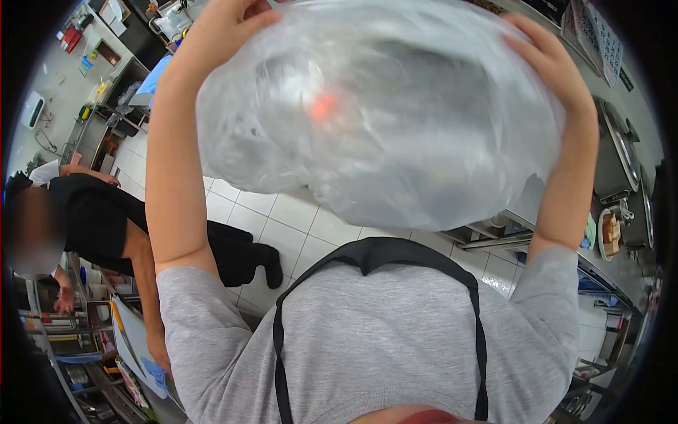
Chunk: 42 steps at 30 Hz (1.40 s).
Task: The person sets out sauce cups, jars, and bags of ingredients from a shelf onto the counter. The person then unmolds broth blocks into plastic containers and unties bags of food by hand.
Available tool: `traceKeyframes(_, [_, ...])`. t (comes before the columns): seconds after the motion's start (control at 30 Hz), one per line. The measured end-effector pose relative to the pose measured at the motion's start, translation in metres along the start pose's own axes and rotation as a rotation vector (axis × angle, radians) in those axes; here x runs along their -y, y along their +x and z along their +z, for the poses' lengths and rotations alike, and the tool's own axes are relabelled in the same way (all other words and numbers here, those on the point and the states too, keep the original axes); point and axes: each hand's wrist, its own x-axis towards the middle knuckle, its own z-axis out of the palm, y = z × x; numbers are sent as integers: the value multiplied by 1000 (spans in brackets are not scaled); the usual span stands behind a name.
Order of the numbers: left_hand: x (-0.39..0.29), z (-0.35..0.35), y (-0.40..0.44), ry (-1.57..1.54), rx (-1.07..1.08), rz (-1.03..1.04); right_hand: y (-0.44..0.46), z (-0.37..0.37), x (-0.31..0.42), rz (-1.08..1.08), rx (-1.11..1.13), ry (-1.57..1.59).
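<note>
Head cam: holding plastic bag point(395, 127) lengthwise btwn L hand point(227, 30) (can't tell grip) & R hand point(545, 55), clamped on bag's upper right.

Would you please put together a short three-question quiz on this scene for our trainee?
1. True or false: an orange-red patch shows on or through the cloudy plastic bag.
2. The floor is: a) wooden planks; b) white tiles; c) green carpet.
3. Which of the camera wearer's own hands is cut off by the top edge of the picture?

Key: 1. True. 2. b. 3. The left hand.
</note>
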Motion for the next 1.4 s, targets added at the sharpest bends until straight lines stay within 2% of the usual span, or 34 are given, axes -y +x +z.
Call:
traceKeyframes(0.07, [2,27,9,648,-538,87,42,18,11,32,146,-57])
traceKeyframes(0.1, [-5,40,7,646,-531,89,57,35,7,99,152,22])
traceKeyframes(0.13, [-18,53,2,591,-617,120,72,54,-4,163,151,96])
traceKeyframes(0.17, [-31,67,-5,537,-702,153,90,74,-23,107,133,133])
traceKeyframes(0.2, [-43,87,-16,466,-682,258,103,95,-40,54,121,175])
traceKeyframes(0.23, [-57,109,-30,397,-665,361,113,114,-45,112,92,290])
traceKeyframes(0.3, [-97,156,-63,278,-384,264,135,153,-59,181,85,578])
traceKeyframes(0.33, [-101,180,-71,217,-363,229,147,172,-65,188,105,750])
traceKeyframes(0.43, [-72,253,-75,42,-478,123,153,201,-33,210,180,778])
traceKeyframes(0.47, [-57,273,-76,-135,-530,1,137,194,-4,203,297,812])
traceKeyframes(0.5, [-48,284,-77,-313,-581,-118,125,189,14,195,414,843])
traceKeyframes(0.53, [-44,281,-79,-309,-589,-120,120,190,18,187,419,842])
traceKeyframes(0.6, [-29,265,-90,-548,-317,-261,114,191,20,-265,359,283])
traceKeyframes(0.63, [-27,252,-93,-629,-316,-342,114,181,18,-388,303,122])
traceKeyframes(0.67, [-26,234,-96,-708,-317,-425,111,171,15,-390,304,126])
traceKeyframes(0.73, [-11,196,-114,-681,-233,-561,94,140,20,-664,-148,232])
traceKeyframes(0.8, [7,177,-142,-692,-233,-537,76,110,-2,-390,103,135])
traceKeyframes(0.87, [12,173,-161,-704,-241,-518,61,107,-21,-450,186,42])
traceKeyframes(0.93, [10,174,-176,-684,-178,-312,51,123,-39,-498,265,-45])
traceKeyframes(1.0, [0,179,-184,-690,-106,-356,41,147,-56,-272,322,44])
traceKeyframes(1.03, [-6,183,-187,-670,-55,-372,37,156,-60,-272,323,47])
traceKeyframes(1.13, [-18,195,-190,-641,16,-373,28,170,-59,-190,234,97])
traceKeyframes(1.2, [-21,204,-193,-697,64,-404,22,171,-55,-106,-143,-31])
traceKeyframes(1.27, [-22,207,-196,-708,56,-422,9,166,-44,-87,-122,41])
traceKeyframes(1.33, [-24,208,-202,-727,42,-421,-8,169,-33,51,658,355])
traceKeyframes(1.37, [-26,206,-204,-728,37,-433,-19,172,-29,46,669,360])
traceKeyframes(1.4, [-28,204,-204,-710,43,-425,-30,177,-25,-25,707,208])
